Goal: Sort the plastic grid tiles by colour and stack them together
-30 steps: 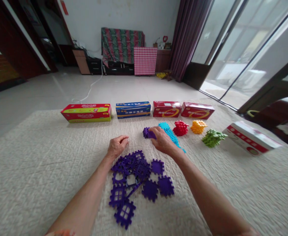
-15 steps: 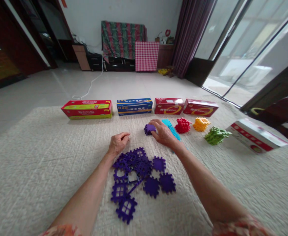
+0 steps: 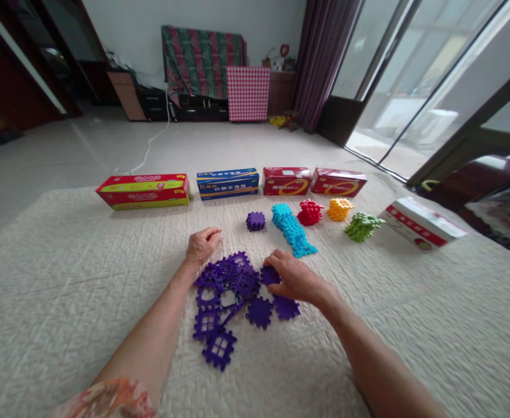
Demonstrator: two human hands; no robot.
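My right hand is over a solid purple interlocking tile, with fingers on its far edge and thumb at its near edge. Two more solid purple tiles lie just nearer to me. To the left spreads a pile of purple interlocking tiles, many with window-like cut-outs. Beyond the pile my left hand rests on the mat, fingers curled together, nothing visible in them. A short stack of purple tiles stands farther off, touched by neither hand.
Beside the purple stack are leaning blue tiles, then red, yellow and green tiles. Behind them stand a red-and-yellow box, a blue box and two red boxes. A white box lies right.
My right hand has left the purple stack and come back toward me to a loose solid tile. My left hand stays curled in its place. The view has shifted slightly.
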